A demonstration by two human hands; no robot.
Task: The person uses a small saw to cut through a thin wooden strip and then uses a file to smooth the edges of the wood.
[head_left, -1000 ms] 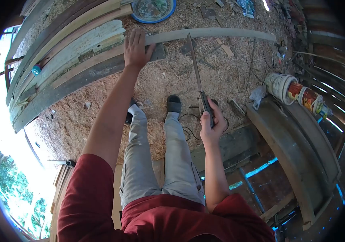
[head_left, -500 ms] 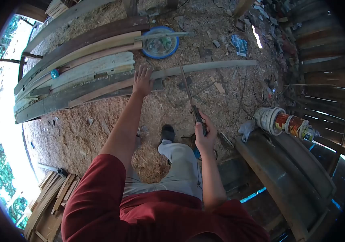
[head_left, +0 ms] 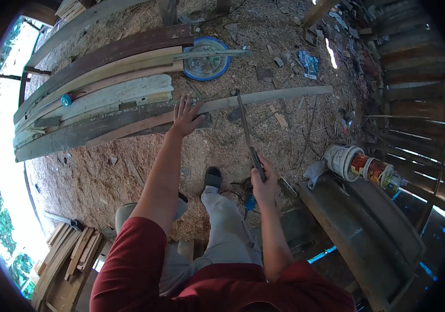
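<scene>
Long, narrow, pale wooden strip [head_left: 285, 94] is lying across the near right corner of a row of weathered, long boards [head_left: 51, 145], and it is reaching far past their right edge, above the brown floor covered with shavings [head_left: 103, 174]. The person's left hand [head_left: 184, 122] is resting flat on the strip, just beside this right edge; its fingers are spreading wide and are gripping nothing. The right hand [head_left: 264, 179] is closing firmly around the dark handle of a hand saw [head_left: 245, 124], and the long thin blade is crossing the strip close to its tip. Whether the blade is touching the wood, I cannot tell. One round basin with a blue rim [head_left: 205, 67] is standing just beside the right edge of the boards. Toward their left edge, a small, round, teal object [head_left: 66, 100] is sitting on top.
</scene>
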